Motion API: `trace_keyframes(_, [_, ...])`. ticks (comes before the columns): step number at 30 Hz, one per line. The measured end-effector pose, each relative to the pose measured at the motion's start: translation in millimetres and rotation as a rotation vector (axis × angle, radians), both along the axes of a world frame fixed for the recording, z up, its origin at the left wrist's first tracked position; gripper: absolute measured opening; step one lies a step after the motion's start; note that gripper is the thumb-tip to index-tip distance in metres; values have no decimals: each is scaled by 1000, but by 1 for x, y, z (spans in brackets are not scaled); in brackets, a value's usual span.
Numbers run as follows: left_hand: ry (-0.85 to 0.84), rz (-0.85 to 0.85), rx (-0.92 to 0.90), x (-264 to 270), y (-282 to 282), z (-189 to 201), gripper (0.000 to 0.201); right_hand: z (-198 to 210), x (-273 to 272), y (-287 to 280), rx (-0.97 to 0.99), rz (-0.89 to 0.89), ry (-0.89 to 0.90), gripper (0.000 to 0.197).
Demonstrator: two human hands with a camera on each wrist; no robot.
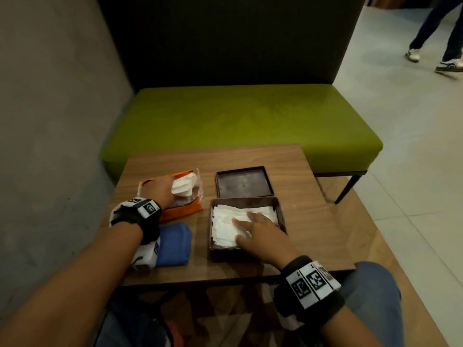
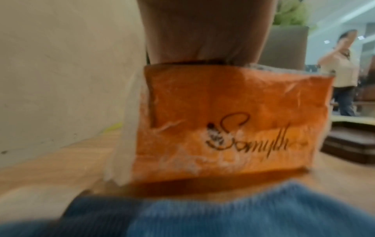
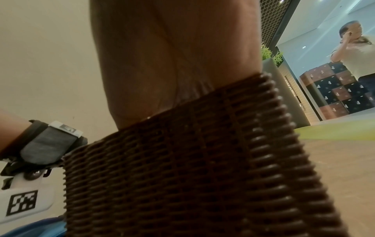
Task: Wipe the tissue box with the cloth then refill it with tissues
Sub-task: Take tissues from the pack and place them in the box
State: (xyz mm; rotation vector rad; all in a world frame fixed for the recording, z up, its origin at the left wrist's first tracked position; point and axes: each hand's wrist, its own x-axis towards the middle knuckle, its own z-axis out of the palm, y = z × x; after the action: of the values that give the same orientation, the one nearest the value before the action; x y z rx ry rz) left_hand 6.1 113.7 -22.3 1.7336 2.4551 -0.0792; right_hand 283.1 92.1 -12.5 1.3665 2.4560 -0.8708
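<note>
The box (image 1: 246,225) sits open on the surface (image 1: 295,186), straight ahead of the right hand (image 1: 260,227), which lies flat with fingers spread on the tissues (image 1: 225,221) already inside, pressing them down. Its lid (image 1: 243,182) lies just behind it, touching the far wall. The pack (image 1: 180,196) lies to the left of the box, its long axis running roughly left to right with the torn mouth toward the lid. The left hand (image 1: 160,190) is on the pack and is the nearer one to it; its fingers seem curled round a wad of tissues, though the wrist view hides them. That wad must travel right and slightly nearer. The cloth (image 1: 172,244) lies folded under the left wrist.
</note>
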Motion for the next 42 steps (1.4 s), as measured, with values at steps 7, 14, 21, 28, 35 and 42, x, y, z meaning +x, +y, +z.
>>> trace_keyframes(7, [-314,204,176,-3,6,35,18,3,0,-2,-4,1,-3,54])
trace_keyframes(14, [-1247,492,532,-13,-8,49,26,2,1,-2,21,-6,25,55])
trace_keyframes(21, [-2014,348,527,22,-64,48,81,9,-2,-10,248,-92,174,59])
trace_keyframes(28, [-1852,479,480,89,-101,37,25,39,0,-25,48,-387,852,55])
trace_keyframes(35, [-1715,305,446,142,-111,56,26,45,-19,-45,-767,-620,1153,54])
trace_keyframes(42, [-1628,227,420,142,-113,59,21,48,-10,-49,-776,-550,1200,45])
